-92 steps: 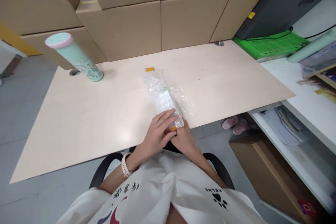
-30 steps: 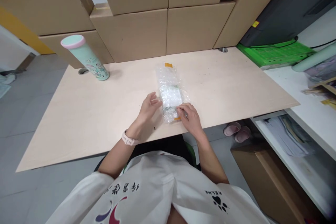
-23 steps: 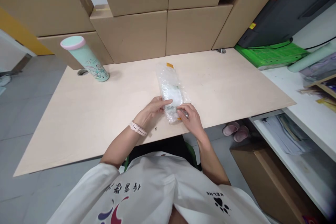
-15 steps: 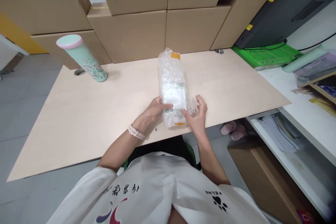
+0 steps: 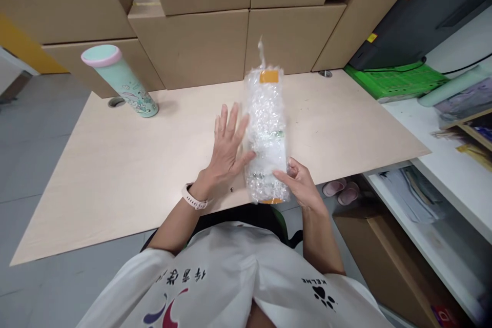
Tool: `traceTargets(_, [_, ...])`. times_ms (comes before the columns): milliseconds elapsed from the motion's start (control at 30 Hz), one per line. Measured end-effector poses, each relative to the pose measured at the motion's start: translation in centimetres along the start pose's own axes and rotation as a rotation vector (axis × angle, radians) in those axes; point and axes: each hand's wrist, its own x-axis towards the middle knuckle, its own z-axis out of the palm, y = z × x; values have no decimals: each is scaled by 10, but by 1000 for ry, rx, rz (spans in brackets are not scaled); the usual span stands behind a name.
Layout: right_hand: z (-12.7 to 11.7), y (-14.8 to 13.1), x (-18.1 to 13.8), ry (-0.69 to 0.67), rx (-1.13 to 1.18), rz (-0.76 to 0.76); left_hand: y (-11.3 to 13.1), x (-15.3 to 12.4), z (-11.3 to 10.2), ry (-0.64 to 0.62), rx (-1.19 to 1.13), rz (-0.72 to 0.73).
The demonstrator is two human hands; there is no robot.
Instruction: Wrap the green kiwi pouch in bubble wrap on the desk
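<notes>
The right hand point(image 5: 302, 187) pinches the bubble-wrapped bundle point(image 5: 266, 136) raised over the bench's point(image 5: 115, 164) near edge; the left hand point(image 5: 226, 151), fingers spread, seemingly only props it. That light grip could let it slip off.

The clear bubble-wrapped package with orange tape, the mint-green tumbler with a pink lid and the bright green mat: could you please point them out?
Clear bubble-wrapped package point(image 5: 266, 128), head view: mid-body.
Mint-green tumbler point(image 5: 128, 86), head view: side wall.
Bright green mat point(image 5: 395, 81), head view: top surface.
</notes>
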Motion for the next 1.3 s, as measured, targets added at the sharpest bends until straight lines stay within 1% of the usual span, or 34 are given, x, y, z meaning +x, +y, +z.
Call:
traceTargets(67, [-7, -1, -7, -102, -64, 37, -4, 3, -7, -20, 196, 105])
traceTargets(100, [-10, -2, -10, -159, -95, 52, -4, 4, -10, -45, 226, 142])
traceTargets(167, [-15, -3, -15, -259, -135, 59, -3, 4, -17, -108, 168, 185])
traceTargets(233, [-17, -3, -18, -316, -133, 42, 1, 2, -22, -198, -23, 175])
traceTargets(267, [-17, -2, -19, -328, -118, 30, 4, 1, -24, -252, -163, 139])
traceTargets(333, [-15, -1, -18, -317, -84, 2, 9, -3, -25, -332, -493, -1])
traceTargets(400, [-9, 0, -15, -267, -58, -29, 13, -5, -23, -356, -818, -175])
traceTargets(467, [0, 1, -12, -183, -21, -57, 13, -6, -19, -327, -1061, -307])
traceTargets(533, [12, 0, -8, -88, 25, -74, 11, -4, -14, -267, -1189, -367])
traceTargets(633, [28, -1, 2, 29, 71, -116, 7, -2, -4, -137, -1202, -428])
traceTargets(700, [34, -2, 12, 54, 55, -142, 5, -1, 3, -90, -1179, -491])
traceTargets(767, [36, -4, 22, 74, -65, -150, 2, -1, 8, -33, -1175, -562])
traceTargets(800, [35, -5, 27, 109, -174, -164, -1, 0, 10, 10, -1170, -593])
traceTargets(833, [34, -8, 32, 163, -309, -198, -5, 0, 12, 55, -1149, -620])
traceTargets(900, [32, -12, 40, 258, -606, -324, -14, 1, 14, 109, -1058, -662])
traceTargets(933, [32, -13, 43, 257, -743, -397, -19, 1, 15, 125, -988, -667])
traceTargets(967, [33, -14, 46, 209, -861, -458, -24, 1, 16, 145, -895, -653])
traceTargets(1000, [35, -14, 49, 128, -957, -494, -29, 2, 17, 177, -770, -618])
traceTargets(1067, [40, -9, 54, -50, -1090, -490, -34, 1, 19, 253, -423, -487])
traceTargets(1100, [42, -5, 56, -112, -1133, -466, -36, 1, 21, 269, -222, -401])
traceTargets(1133, [43, -1, 58, -150, -1165, -441, -36, 0, 23, 250, -35, -315])
traceTargets(1200, [44, 7, 60, -173, -1216, -416, -35, -4, 26, 118, 241, -175])
traceTargets(1267, [44, 12, 61, -168, -1253, -418, -34, -12, 29, -49, 390, -86])
traceTargets(1300, [43, 14, 60, -168, -1268, -423, -35, -16, 30, -111, 438, -58])
